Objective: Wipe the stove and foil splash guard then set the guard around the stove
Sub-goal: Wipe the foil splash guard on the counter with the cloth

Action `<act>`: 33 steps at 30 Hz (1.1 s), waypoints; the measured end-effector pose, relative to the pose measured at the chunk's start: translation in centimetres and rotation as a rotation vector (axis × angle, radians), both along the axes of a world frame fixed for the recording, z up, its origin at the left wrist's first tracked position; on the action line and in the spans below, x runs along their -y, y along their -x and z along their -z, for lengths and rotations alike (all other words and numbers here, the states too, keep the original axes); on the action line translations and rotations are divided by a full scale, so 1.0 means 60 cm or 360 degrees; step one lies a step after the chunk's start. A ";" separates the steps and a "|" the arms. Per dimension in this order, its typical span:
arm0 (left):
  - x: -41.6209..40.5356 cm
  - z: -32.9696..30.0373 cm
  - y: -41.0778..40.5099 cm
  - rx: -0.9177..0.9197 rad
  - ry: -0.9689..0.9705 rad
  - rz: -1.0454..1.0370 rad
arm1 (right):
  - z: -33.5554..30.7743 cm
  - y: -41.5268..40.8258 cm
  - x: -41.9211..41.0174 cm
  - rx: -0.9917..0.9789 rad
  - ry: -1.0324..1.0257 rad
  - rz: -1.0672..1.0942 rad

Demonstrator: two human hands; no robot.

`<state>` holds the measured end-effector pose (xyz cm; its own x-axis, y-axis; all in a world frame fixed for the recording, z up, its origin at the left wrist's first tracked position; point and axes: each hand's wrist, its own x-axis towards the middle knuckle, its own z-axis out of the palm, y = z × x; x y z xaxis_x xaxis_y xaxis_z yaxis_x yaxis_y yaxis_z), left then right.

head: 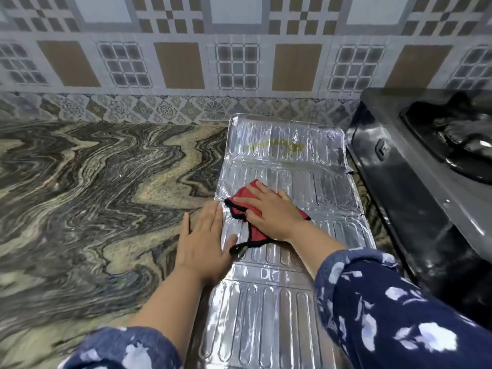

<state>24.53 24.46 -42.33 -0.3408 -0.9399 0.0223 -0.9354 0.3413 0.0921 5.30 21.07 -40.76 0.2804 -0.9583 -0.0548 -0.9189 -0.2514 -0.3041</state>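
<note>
The foil splash guard [290,161] lies flat on the marble counter, its ribbed panels running from the wall towards me. A yellowish smear marks its far panel. My right hand [274,211] presses flat on a red cloth [241,201] with black edging on the middle panel. My left hand [205,241] lies flat with fingers together across the guard's left edge, half on the counter. The black gas stove [415,166] stands to the right of the guard, its burner at the far right.
The swirled marble counter [87,198] stretches to the left. A tiled wall [186,62] runs along the back. The stove's left side stands close to the guard's right edge, with a narrow strip of counter between.
</note>
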 end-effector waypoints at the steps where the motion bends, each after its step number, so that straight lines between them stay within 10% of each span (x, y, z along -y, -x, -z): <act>1: -0.011 0.000 0.000 -0.0015 -0.0007 -0.0010 | -0.001 0.008 -0.018 -0.0008 -0.0001 0.0007; 33: 0.088 -0.019 0.043 0.0018 -0.0152 -0.0084 | -0.004 0.079 -0.076 -0.0231 -0.0033 0.0288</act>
<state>21.98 19.17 -41.21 -0.2904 -0.9542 -0.0718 -0.9530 0.2817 0.1114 0.59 25.64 -40.53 0.0916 -0.9906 -0.1020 -0.9829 -0.0735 -0.1687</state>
